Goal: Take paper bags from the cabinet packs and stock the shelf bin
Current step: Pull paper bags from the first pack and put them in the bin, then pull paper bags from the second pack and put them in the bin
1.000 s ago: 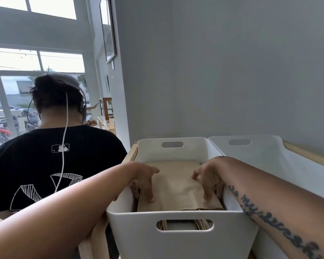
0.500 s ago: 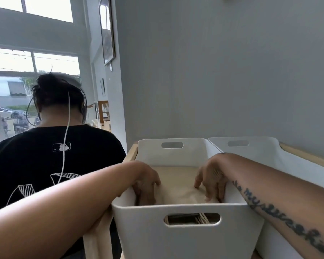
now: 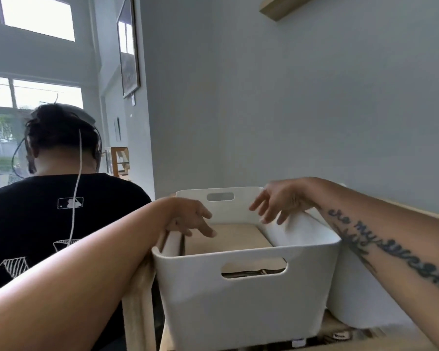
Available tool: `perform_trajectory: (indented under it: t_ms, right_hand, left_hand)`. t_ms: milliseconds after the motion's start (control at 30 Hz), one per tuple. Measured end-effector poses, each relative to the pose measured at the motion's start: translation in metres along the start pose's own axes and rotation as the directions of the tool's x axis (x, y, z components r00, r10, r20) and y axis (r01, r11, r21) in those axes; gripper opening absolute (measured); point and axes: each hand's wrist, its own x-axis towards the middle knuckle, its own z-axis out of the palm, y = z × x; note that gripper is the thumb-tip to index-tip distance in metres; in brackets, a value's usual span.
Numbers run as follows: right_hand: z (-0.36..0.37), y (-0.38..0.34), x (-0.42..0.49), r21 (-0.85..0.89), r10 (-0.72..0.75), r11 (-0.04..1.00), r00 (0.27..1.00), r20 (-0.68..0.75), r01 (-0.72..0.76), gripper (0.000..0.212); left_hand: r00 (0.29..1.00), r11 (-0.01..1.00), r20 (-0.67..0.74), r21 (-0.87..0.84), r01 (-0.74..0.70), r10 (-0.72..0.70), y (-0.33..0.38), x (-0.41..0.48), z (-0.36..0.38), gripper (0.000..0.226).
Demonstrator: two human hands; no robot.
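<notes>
A white plastic bin (image 3: 243, 300) with cut-out handles stands on a wooden shelf in front of me. Flat brown paper bags (image 3: 228, 238) lie stacked inside it, and their edges show through the near handle slot. My left hand (image 3: 190, 219) hovers over the bin's left rim with fingers spread and holds nothing. My right hand (image 3: 279, 203) hangs above the right rim, fingers loose and apart, also holding nothing. Neither hand touches the bags.
A second white bin (image 3: 360, 295) sits tight against the first on the right. A person in a black T-shirt (image 3: 51, 219) stands close at the left with their back to me. A grey wall (image 3: 289, 110) rises behind the bins, with a wooden shelf (image 3: 281, 6) high up.
Both hands were down inside the bin pressing on the paper bags; now they have lifted out above the rim, holding nothing. My view has dropped lower relative to the bin.
</notes>
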Motion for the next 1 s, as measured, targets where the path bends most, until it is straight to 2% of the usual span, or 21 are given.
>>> perform_trajectory:
  t_ms: [100, 167, 333, 400, 467, 533, 633, 733, 1000]
  right_hand:
    - [-0.020, 0.007, -0.039, 0.175, -0.063, 0.980, 0.982, -0.177, 0.094, 0.045]
    - [-0.032, 0.020, -0.069, 0.188, -0.055, 0.976, 0.962, -0.266, 0.107, 0.042]
    - [-0.050, 0.072, -0.163, 0.147, 0.093, 0.988, 0.937, -0.337, -0.045, 0.040]
    - [-0.052, 0.098, -0.206, 0.137, 0.166, 0.983, 0.916, -0.365, -0.124, 0.040]
    - [-0.053, 0.127, -0.251, 0.132, 0.229, 0.973, 0.888, -0.398, -0.191, 0.039]
    - [-0.053, 0.156, -0.296, 0.142, 0.287, 0.958, 0.859, -0.424, -0.250, 0.039]
    - [-0.048, 0.204, -0.368, 0.194, 0.393, 0.919, 0.790, -0.471, -0.342, 0.037]
    - [-0.035, 0.254, -0.439, 0.259, 0.502, 0.864, 0.701, -0.507, -0.431, 0.037]
    - [0.034, 0.361, -0.591, 0.423, 0.705, 0.704, 0.488, -0.515, -0.570, 0.036]
  left_hand:
    - [0.994, 0.992, -0.073, 0.098, -0.077, 0.084, 0.019, -0.023, -0.015, 0.060]
    - [0.982, 0.984, -0.125, 0.128, -0.125, 0.141, 0.040, -0.041, -0.020, 0.054]
    - [0.924, 0.942, -0.215, 0.182, -0.281, 0.316, 0.107, -0.076, 0.010, 0.022]
    - [0.902, 0.919, -0.210, 0.204, -0.337, 0.377, 0.139, -0.085, 0.036, 0.025]
    - [0.884, 0.894, -0.179, 0.216, -0.393, 0.432, 0.174, -0.094, 0.069, 0.044]
    - [0.859, 0.858, -0.140, 0.240, -0.454, 0.493, 0.208, -0.103, 0.105, 0.053]
    - [0.803, 0.779, -0.054, 0.287, -0.557, 0.594, 0.262, -0.120, 0.171, 0.053]
    - [0.745, 0.700, 0.099, 0.278, -0.658, 0.660, 0.313, -0.142, 0.241, 0.055]
    - [0.599, 0.549, 0.422, 0.247, -0.798, 0.680, 0.397, -0.200, 0.426, 0.055]
